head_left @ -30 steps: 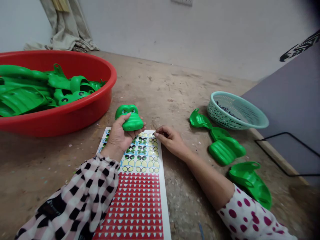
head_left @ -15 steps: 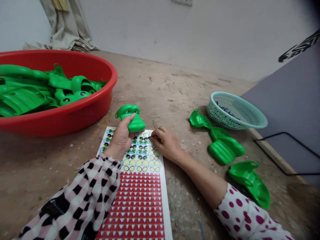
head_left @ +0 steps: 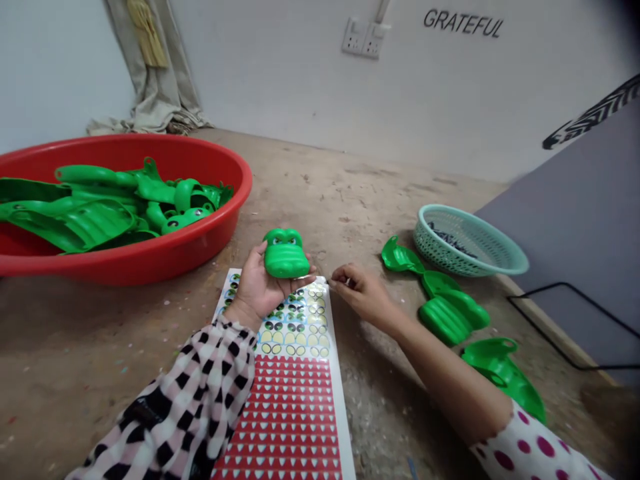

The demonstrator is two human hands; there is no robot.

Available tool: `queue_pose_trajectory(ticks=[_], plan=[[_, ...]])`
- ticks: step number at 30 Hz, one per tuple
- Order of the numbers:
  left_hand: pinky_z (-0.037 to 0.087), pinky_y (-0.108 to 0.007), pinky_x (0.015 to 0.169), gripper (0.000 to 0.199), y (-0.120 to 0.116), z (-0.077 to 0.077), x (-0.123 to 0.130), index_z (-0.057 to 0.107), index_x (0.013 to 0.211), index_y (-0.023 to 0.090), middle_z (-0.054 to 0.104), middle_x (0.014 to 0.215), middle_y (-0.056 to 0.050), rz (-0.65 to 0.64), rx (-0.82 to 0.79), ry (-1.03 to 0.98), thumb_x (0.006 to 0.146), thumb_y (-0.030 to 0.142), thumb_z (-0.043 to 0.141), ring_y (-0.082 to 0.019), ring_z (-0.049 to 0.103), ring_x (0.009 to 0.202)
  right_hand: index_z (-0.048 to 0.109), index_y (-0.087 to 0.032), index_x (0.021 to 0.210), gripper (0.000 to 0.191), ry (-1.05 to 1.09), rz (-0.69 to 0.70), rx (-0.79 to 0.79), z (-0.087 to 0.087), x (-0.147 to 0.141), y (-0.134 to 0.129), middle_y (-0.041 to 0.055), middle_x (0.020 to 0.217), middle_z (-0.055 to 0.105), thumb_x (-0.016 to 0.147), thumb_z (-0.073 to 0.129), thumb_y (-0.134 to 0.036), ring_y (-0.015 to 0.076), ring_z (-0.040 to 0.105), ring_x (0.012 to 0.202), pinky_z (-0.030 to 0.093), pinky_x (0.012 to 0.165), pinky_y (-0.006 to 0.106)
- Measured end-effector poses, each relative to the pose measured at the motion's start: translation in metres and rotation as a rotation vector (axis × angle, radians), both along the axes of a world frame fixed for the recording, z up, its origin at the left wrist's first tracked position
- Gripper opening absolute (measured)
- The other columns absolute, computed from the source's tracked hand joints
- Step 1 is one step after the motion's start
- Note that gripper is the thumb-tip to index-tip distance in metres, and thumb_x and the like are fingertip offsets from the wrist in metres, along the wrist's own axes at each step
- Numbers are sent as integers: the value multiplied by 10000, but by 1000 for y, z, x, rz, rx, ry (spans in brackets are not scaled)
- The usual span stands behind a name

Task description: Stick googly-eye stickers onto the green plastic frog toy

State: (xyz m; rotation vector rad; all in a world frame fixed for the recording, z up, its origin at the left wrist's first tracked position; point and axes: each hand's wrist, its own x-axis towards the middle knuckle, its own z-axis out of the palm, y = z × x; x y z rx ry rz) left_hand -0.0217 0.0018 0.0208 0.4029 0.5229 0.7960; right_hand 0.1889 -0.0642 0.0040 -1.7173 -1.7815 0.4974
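Cradling the green head [head_left: 287, 260], the left hand [head_left: 260, 285] lies palm up beneath it, thumb along its left side and fingers reaching out under its right. Half a second ago the head was tilted and the thumb lay across it; now it sits level above the top of the sticker sheet [head_left: 295, 420], both eyes uncovered. Its snout points toward the wearer, eyes at the far end, so its long axis runs roughly front to back, in line with the sheet's length.

The right hand [head_left: 365, 293] has moved off the eye stickers to just beside the sheet's right edge, thumb and forefinger nearly together; whether they pinch anything I cannot tell. Beyond it, green pieces [head_left: 453, 317] lie on the floor [head_left: 360, 230] near the mint basket [head_left: 445, 257]. At left stands the red tub [head_left: 165, 263], heaped with green parts [head_left: 100, 220]. The view has tilted up, bringing the wall lettering [head_left: 463, 23] in.
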Motion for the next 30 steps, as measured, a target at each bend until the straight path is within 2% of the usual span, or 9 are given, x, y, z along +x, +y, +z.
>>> queue_pose_trajectory(ticks=[5,13,16,21,23,30], plan=[[595,-437,762,538,-2,0,0,646,1134,121,721,943,-160,-137,-52,-21,984,489,282,-271,728,830,643,-221,795,110,76,15,10,10,-12,-15,10,743,634,856,609,-306,169,571,682,427,617,288],[596,-381,776,570,-1,-3,-3,625,1163,83,714,981,-194,-171,-57,-71,1011,491,257,-261,732,875,659,-218,823,138,106,-27,36,24,-19,-21,15,759,641,865,621,-345,171,569,689,431,618,292],[597,-355,705,553,2,-3,-3,636,1144,121,722,968,-168,-92,-31,-47,1011,528,286,-245,730,820,656,-217,814,123,62,-51,-7,16,-20,-16,10,758,638,856,620,-327,170,567,691,420,621,287],[585,-318,603,476,7,-10,2,652,1018,155,711,835,-81,221,44,127,1014,522,350,-189,687,642,663,-216,830,88,-37,-58,-99,-2,-25,-8,14,799,643,849,620,-291,169,572,728,409,654,278],[574,-277,588,434,8,-13,4,657,982,164,697,785,-49,299,83,174,1011,509,394,-156,666,612,669,-213,850,82,-87,-50,-141,-5,-29,-7,26,847,650,859,612,-273,177,581,760,412,673,282],[548,-226,593,361,4,-14,8,651,861,171,645,649,-5,260,104,336,992,470,498,-126,648,591,680,-197,926,110,-248,21,-174,-10,-39,1,55,947,636,915,582,-246,172,575,781,382,662,273]])
